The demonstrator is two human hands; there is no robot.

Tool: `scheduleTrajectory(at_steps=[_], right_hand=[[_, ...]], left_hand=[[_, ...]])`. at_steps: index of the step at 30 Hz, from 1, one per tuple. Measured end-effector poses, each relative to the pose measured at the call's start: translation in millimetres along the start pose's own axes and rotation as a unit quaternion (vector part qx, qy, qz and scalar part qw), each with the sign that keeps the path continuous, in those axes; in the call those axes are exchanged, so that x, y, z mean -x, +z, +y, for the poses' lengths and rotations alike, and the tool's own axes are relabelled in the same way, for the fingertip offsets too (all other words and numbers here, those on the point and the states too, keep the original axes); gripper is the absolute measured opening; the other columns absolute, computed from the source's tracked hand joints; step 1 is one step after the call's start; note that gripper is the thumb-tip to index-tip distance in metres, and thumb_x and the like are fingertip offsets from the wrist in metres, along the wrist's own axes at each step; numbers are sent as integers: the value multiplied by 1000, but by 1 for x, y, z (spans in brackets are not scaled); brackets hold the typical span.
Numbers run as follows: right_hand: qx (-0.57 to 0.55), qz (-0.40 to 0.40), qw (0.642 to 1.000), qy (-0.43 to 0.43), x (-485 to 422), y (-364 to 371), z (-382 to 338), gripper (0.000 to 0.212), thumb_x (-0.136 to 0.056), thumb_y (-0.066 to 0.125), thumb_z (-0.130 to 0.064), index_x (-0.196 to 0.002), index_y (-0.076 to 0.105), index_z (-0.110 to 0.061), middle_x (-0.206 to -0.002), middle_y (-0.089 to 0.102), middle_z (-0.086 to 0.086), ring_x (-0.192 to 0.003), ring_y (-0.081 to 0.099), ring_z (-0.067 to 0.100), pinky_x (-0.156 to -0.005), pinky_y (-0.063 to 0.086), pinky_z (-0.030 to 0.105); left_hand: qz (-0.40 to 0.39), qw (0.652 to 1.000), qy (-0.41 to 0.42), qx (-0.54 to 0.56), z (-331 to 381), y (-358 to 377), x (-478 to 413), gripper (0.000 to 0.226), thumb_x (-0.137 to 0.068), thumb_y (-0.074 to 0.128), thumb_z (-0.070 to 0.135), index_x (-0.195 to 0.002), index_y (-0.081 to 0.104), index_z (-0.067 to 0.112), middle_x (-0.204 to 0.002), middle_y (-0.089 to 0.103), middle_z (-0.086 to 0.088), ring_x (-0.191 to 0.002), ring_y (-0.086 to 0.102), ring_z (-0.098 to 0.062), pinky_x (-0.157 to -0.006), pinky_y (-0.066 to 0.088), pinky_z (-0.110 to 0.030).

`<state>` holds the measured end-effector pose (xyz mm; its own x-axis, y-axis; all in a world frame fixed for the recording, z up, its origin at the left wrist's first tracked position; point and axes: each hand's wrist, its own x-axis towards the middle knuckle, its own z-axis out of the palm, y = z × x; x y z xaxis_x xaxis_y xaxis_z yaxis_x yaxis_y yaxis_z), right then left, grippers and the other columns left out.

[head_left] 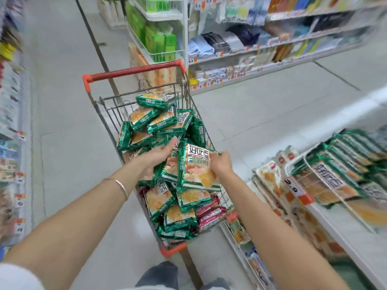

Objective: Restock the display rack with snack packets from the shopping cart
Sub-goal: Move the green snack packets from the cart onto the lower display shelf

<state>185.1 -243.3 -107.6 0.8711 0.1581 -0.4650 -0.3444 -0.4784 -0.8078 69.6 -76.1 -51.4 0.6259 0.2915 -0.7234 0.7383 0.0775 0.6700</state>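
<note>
A wire shopping cart [129, 71] with a red handle stands in the aisle, heaped with green-edged snack packets [156, 114]. Both hands hold a small bundle of these packets [194, 170] upright above the heap. My left hand [156, 156] presses the bundle's left side, and my right hand [222, 163] grips its right edge. The display rack [326, 208] is to the right, its wire baskets holding rows of the same green packets [335, 176] and white-and-orange packets [272, 176].
A few dark red packets [211, 214] lie at the cart's near right. An orange price tag reading 2.9 [293, 187] hangs on the rack. Shelving with towels [209, 45] stands across the aisle, and green goods [159, 40] fill an end rack behind the cart. Shelves line the left edge.
</note>
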Motion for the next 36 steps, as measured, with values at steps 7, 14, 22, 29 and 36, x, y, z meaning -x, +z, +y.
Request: scheduleTrajectory(at_steps=[7,14,22,29,36], right_hand=[[-121,-30,989,85,4,-123,18,38,-103,43,-12,-66,41,-17,-99,66,3,-90,65,20,-74,51,23],[-197,-206,959,1,37,-274,36,77,-71,79,-50,-132,54,-9,-107,71,11,-85,72,25,-69,59,35],[-260,-39,965,-1,68,-424,96,78,-54,92,-45,-120,66,-10,-104,75,11,-82,72,23,-70,60,34],[-213,188,955,-91,75,-463,161,94,-52,97,-32,-131,47,-18,-114,71,2,-101,71,19,-92,57,44],[-118,287,942,-129,74,-442,181,116,-64,93,-24,-154,19,-18,-139,45,-12,-122,44,-4,-99,36,4]], left_hand=[[-99,990,71,-75,45,116,9,135,-61,69,77,-158,-10,25,-166,-8,0,-153,4,-28,-120,15,-60],[-186,975,118,-39,103,223,23,73,-83,64,57,-133,46,7,-120,66,-10,-103,65,-25,-86,52,-36],[-302,931,152,-136,158,393,50,72,-71,66,53,-128,51,10,-117,64,-16,-99,62,-31,-103,48,-51],[-163,845,311,-403,182,477,45,94,-80,75,33,-156,20,22,-159,30,-16,-138,40,-34,-111,39,-44],[-187,775,379,-470,184,498,36,90,-75,79,14,-149,29,24,-134,48,-6,-109,57,-27,-74,48,-28]])
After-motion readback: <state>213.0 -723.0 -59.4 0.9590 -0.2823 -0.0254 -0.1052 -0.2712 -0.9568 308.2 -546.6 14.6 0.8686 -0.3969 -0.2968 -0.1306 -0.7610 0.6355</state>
